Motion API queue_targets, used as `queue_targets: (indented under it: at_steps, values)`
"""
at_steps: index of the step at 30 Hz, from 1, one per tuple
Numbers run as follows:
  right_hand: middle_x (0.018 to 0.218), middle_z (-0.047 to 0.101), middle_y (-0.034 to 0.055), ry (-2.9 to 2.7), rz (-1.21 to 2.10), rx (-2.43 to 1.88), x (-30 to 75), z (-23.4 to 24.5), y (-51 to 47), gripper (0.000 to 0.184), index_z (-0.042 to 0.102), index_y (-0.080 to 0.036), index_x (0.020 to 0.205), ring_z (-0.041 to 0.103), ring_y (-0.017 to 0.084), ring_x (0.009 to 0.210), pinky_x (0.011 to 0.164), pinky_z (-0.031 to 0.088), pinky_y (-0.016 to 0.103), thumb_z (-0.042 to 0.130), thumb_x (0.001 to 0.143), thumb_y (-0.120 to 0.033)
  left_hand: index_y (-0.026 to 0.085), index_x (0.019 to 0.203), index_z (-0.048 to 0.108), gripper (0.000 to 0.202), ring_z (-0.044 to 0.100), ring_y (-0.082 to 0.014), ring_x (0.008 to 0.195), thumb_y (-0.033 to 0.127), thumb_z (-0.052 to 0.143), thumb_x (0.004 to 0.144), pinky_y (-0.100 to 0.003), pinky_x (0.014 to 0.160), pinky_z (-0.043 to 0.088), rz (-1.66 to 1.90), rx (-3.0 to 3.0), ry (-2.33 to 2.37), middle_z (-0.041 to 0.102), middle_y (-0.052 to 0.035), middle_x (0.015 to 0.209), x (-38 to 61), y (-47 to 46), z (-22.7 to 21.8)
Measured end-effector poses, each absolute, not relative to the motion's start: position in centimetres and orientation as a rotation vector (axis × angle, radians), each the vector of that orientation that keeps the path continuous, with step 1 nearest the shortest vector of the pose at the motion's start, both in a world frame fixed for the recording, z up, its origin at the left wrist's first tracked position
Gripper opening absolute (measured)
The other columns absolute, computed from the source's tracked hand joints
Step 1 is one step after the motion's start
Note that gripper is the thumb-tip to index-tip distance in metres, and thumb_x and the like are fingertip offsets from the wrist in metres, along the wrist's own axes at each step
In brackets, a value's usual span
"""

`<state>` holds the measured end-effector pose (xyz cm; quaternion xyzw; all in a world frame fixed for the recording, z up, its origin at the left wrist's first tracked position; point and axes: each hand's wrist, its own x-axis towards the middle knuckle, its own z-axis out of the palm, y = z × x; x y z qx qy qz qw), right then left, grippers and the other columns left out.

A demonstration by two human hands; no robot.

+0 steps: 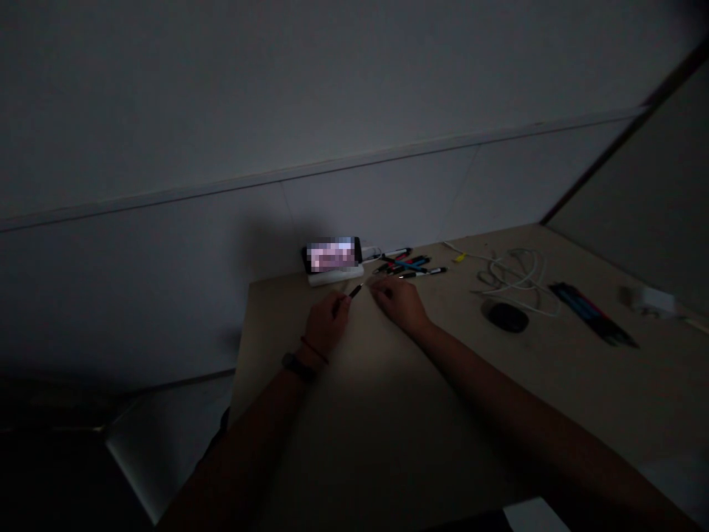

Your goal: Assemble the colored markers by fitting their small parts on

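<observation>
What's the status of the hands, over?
Left hand gripping black pen; right hand beside it on tabletop. Pen pile ahead.

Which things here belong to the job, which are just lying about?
Job:
left hand holding a black pen
right hand, beside the pen tip
pile of pens

Lying about:
phone on white box
white cable
mouse
bundle of pens
white plug
</observation>
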<state>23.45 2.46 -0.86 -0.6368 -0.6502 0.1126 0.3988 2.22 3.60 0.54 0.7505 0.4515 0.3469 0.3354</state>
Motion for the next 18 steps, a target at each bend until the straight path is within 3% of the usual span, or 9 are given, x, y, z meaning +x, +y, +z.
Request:
queue_targets:
  at_steps: [4,12,15,18]
  values:
    - [0.100,0.079,0.0090,-1.758,0.224,-1.610,23.07,-0.96,2.33,0.019,0.080,-0.020,0.092,0.071,0.025,0.094,0.090,0.052,0.036,0.063,0.088,-0.013,0.018,0.084,0.066,0.030,0.054,-0.0124,0.060,0.041,0.052,0.099,-0.024,0.059,0.038,0.941,1.955,1.172,0.058,0.0032,0.063,2.26,3.41,0.69]
    - [0.101,0.079,0.0088,-1.680,0.218,-1.634,22.96,-1.02,2.38,0.013,0.078,-0.020,0.095,0.071,0.024,0.091,0.086,0.053,0.035,0.070,0.086,-0.018,0.019,0.085,0.065,0.027,0.055,-0.0125,0.059,0.039,0.053,0.098,-0.024,0.059,0.039,0.983,1.932,1.126,0.059,0.0032,0.063,2.32,3.32,0.66]
    - [0.094,0.076,0.0077,-1.553,0.253,-1.624,22.94,-0.68,2.33,0.012,0.075,-0.019,0.091,0.067,0.022,0.080,0.077,0.051,0.033,0.072,0.085,-0.028,0.019,0.082,0.063,0.028,0.055,-0.0122,0.058,0.039,0.053,0.098,-0.024,0.059,0.040,0.992,1.928,1.111,0.059,0.0035,0.062,2.31,3.33,0.64]
    - [0.070,0.065,0.0029,-1.334,0.302,-1.555,22.62,-0.12,2.04,0.034,0.064,-0.020,0.071,0.058,0.018,0.066,0.064,0.044,0.029,0.062,0.092,-0.047,0.019,0.082,0.063,0.030,0.056,-0.0123,0.058,0.041,0.051,0.100,-0.024,0.060,0.041,1.016,1.910,1.097,0.060,0.0034,0.062,2.30,3.41,0.52]
